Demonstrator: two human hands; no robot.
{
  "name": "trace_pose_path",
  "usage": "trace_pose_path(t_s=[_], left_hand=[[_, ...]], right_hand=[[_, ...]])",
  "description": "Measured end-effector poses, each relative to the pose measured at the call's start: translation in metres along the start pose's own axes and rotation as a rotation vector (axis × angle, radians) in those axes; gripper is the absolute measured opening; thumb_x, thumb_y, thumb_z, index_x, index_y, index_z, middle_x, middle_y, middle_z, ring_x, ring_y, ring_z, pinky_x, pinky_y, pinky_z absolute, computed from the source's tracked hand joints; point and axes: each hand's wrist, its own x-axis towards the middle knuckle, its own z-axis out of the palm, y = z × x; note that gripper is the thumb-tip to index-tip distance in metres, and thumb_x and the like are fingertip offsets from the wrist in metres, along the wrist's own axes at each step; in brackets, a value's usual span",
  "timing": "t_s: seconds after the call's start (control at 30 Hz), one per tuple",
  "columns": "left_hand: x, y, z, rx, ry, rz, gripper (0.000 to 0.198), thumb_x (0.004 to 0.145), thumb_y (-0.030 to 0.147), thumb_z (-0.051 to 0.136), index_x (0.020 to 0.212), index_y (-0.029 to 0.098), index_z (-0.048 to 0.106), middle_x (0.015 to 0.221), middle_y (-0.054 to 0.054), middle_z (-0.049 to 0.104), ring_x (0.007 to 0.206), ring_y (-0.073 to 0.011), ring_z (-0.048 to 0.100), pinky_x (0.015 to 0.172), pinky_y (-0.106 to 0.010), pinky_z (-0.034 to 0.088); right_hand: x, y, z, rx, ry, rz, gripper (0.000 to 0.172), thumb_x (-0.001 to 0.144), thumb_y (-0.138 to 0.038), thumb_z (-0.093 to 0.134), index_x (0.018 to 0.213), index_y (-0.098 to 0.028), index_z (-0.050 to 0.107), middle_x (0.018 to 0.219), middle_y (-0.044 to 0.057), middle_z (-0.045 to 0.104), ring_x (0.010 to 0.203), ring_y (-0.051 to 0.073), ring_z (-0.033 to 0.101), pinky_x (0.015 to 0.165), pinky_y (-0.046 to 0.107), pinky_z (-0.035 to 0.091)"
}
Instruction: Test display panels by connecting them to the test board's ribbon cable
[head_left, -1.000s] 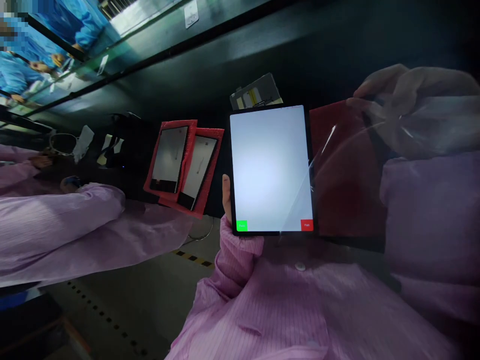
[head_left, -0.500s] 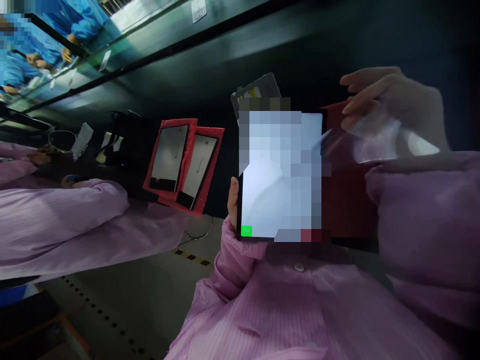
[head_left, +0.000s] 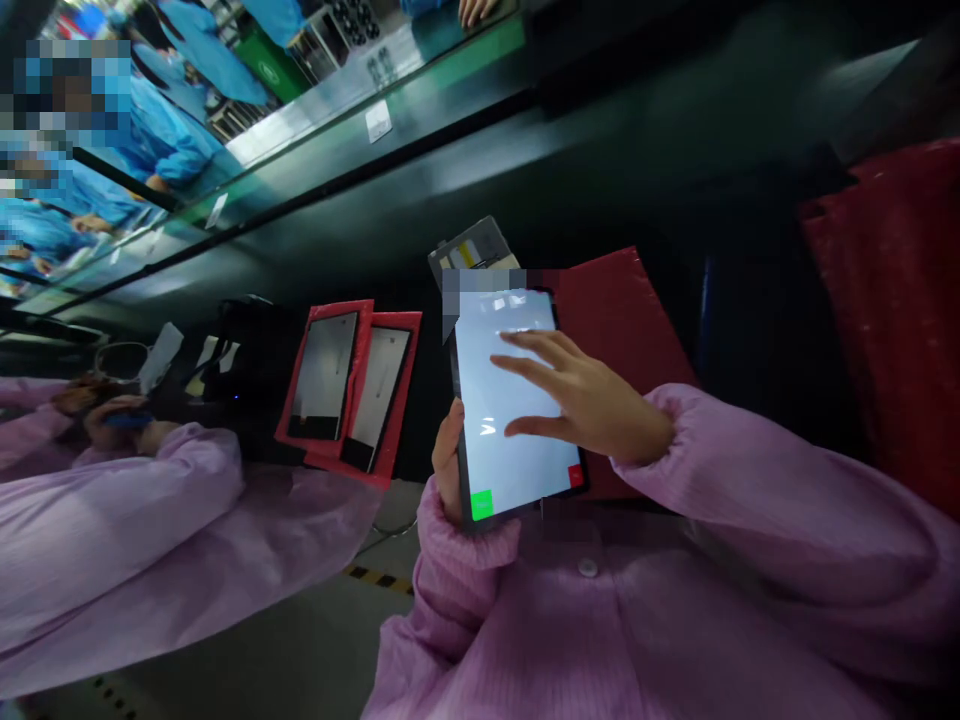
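Note:
My left hand grips the left edge of a tablet, thumb along its side and fingers out of sight behind it. The tablet's screen is lit pale, with a green box at its lower left corner and a red one at its lower right. Over the screen, my right hand is spread, its fingers apart and holding nothing. Whether the fingertips touch the glass I cannot tell. Under the tablet's right side lies a red sleeve.
Two tablets on red sleeves lie to the left, slightly overlapping. Behind my tablet sits a grey case. More red sleeves are at the far right. A co-worker's pink sleeve reaches in from the left.
My right hand has come in from the right to over the screen. The clear film seen by it earlier is no longer in it. The tablet now sits lower in view, tilted differently.

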Motion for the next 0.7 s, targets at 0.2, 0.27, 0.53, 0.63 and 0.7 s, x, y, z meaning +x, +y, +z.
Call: trace_pose_path(t_s=[0.2,0.27,0.53,0.63,0.7], left_hand=[[0.012,0.011,0.005,-0.239,0.096,-0.076,0.064,0.091,0.064,0.017,0.138,0.030,0.045,0.127,0.000,0.062,0.118,-0.0269,0.059,0.098,-0.046,0.053],[0.014,0.022,0.010,-0.225,0.035,-0.091,0.061,0.091,0.063,0.022,0.136,0.031,0.046,0.129,0.000,0.060,0.120,-0.0271,0.057,0.101,-0.046,0.051],[0.016,0.049,0.048,-0.521,0.004,-0.178,0.058,0.084,0.041,0.055,0.140,0.030,0.039,0.145,0.001,0.045,0.133,-0.0278,0.044,0.106,-0.044,0.046],[0.013,0.054,0.043,-0.456,-0.083,-0.054,0.058,0.084,0.038,0.057,0.139,0.034,0.039,0.150,0.005,0.038,0.141,-0.0240,0.030,0.115,-0.042,0.034],[0.015,0.059,0.023,-0.334,-0.141,0.088,0.053,0.086,0.042,0.053,0.137,0.034,0.043,0.150,0.003,0.038,0.141,-0.0244,0.032,0.114,-0.044,0.035]], right_hand=[[0.000,0.005,-0.001,0.190,0.186,0.086,0.023,0.096,-0.024,0.043,0.109,-0.021,0.062,0.105,0.007,0.065,0.098,0.020,0.058,0.083,0.039,0.053],[0.002,0.010,-0.008,0.218,0.293,0.117,0.029,0.094,-0.018,0.040,0.116,-0.022,0.059,0.111,0.007,0.064,0.103,0.020,0.057,0.090,0.041,0.050],[0.003,0.028,-0.038,-0.019,0.204,-0.087,0.059,0.088,-0.003,0.032,0.139,-0.030,0.043,0.147,-0.007,0.039,0.119,0.021,0.041,0.102,0.045,0.037],[0.002,0.030,-0.041,-0.027,0.208,-0.084,0.056,0.088,-0.005,0.035,0.135,-0.032,0.049,0.141,-0.009,0.047,0.113,0.022,0.043,0.097,0.043,0.041],[0.002,0.030,-0.042,-0.025,0.251,-0.083,0.052,0.087,-0.007,0.039,0.131,-0.031,0.053,0.138,-0.010,0.050,0.111,0.023,0.044,0.095,0.043,0.042]])
